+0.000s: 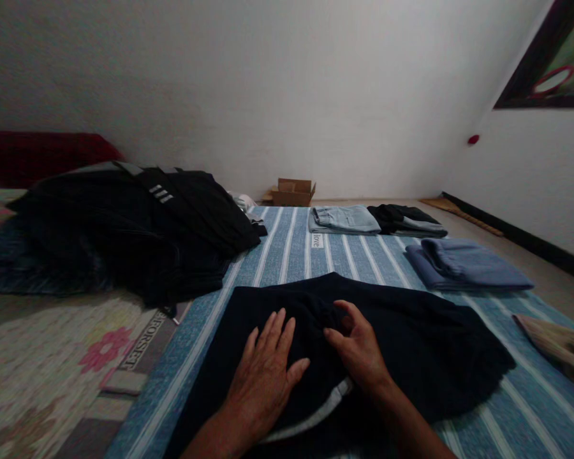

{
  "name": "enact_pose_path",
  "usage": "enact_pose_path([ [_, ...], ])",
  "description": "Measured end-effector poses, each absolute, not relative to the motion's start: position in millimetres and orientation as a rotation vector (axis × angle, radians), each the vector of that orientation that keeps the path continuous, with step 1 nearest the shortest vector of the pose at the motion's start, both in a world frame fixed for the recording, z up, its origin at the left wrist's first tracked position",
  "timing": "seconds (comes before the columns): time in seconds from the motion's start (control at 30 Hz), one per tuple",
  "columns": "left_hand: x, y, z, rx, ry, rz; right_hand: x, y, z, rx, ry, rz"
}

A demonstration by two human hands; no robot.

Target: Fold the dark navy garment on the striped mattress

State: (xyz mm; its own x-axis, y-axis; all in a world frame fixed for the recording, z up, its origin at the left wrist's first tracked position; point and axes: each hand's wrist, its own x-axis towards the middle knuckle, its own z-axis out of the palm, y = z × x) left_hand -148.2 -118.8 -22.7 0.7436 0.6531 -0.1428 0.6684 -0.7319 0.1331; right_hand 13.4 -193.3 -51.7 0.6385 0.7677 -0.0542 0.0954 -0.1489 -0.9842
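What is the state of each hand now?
Left hand: open, flat on the dark garment.
Right hand: fingers pinching a fold of that garment.

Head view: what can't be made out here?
- Dark garment: its type; low light, and the near part is cut off by the bottom edge.
- Right hand: fingertips pinch fabric; the grip inside the fold is hidden. Left hand lies flat.
- Dark pile: single items merge in shadow.
- Box: contents too small.
- Picture: cut off by the top and right edges.
- Tan cloth: cut off by the right edge.
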Motion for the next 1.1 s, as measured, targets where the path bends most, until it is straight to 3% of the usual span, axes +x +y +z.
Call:
enact_pose_path([
  [1.1, -152, -127, -49, 2.703, 1.097, -0.043, 19, -206, -53, -1.935, -1.063, 0.536],
])
